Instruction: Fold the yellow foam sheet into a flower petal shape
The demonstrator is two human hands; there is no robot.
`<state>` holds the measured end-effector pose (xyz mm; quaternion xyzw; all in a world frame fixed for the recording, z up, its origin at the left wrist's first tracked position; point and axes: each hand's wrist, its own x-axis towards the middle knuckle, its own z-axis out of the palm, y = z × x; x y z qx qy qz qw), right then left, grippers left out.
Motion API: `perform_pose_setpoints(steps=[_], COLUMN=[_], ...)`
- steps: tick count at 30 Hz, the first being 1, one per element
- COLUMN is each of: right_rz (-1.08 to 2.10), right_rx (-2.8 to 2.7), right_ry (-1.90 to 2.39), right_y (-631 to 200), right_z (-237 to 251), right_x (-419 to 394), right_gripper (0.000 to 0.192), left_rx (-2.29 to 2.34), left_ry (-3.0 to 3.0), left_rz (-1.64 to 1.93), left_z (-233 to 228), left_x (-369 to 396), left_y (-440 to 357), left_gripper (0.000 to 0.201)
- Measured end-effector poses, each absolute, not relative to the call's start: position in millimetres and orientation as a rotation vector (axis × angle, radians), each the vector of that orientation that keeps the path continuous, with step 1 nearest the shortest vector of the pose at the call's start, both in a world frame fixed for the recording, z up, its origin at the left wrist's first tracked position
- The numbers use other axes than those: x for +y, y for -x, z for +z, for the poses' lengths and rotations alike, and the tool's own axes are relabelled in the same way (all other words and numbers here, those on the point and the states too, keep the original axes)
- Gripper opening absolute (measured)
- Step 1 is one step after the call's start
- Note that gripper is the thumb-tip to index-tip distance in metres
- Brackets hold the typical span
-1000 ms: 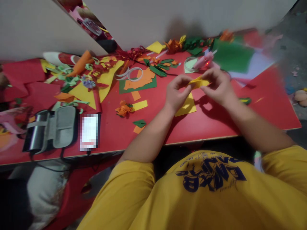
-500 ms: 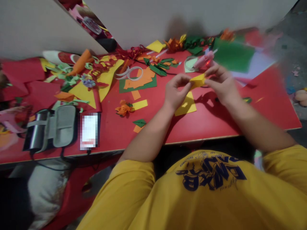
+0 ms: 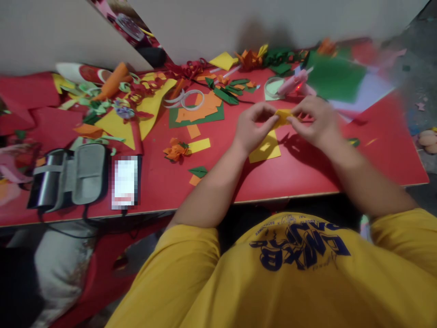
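Between both hands, a small folded piece of yellow paper [image 3: 283,117] is held just above the table. My left hand [image 3: 254,125] pinches its left end between thumb and fingers. At the other end, my right hand [image 3: 317,122] is closed on the paper too, thumb towards me. Under the hands lies a flat yellow paper sheet [image 3: 264,152], partly in shadow. Behind my right hand a pink glue gun [image 3: 290,84] with a red light rests beside a roll of tape [image 3: 274,86].
On the red table [image 3: 307,175], an orange paper flower [image 3: 175,150] and a yellow strip [image 3: 200,146] lie left of my arm. Farther left are a phone [image 3: 125,182] and an open grey case [image 3: 89,175]. Green sheets [image 3: 336,77] and paper scraps line the wall side.
The hands have come slightly closer together on the yellow paper, which now appears smaller and flatter between the fingers. The view has shifted a little.
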<state>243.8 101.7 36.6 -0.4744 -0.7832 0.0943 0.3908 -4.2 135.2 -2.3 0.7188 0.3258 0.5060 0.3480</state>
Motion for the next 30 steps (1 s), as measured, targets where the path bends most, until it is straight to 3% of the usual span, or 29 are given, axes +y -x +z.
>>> perform_pose_setpoints(steps=[4, 11, 17, 25, 30], right_rz=[0.17, 0.338, 0.54, 0.488, 0.803], right_rx=[-2.062, -1.937, -1.703, -1.779, -1.658], right_ry=[1.231, 1.187, 1.189, 1.121, 1.186], right_y=[-244.3, -241.7, -242.9, -242.9, -242.8], right_z=[33.5, 34.7, 28.0, 33.9, 39.7], right_x=[102.2, 103.1, 109.0, 106.2, 108.5], right_gripper=[0.024, 0.012, 0.028, 0.031, 0.045], left_rx=[0.835, 0.893, 0.835, 0.761, 0.725], left_ry=[-1.812, -1.756, -1.708, -1.671, -1.572], left_rz=[1.289, 1.302, 1.436, 1.361, 1.22], left_z=[-4.1, -9.1, -19.3, -12.5, -9.2], left_x=[134.9, 137.8, 145.5, 138.4, 139.0], left_y=[2.3, 0.2, -2.5, -4.4, -0.1], left_gripper=[0.064, 0.065, 0.066, 0.061, 0.061])
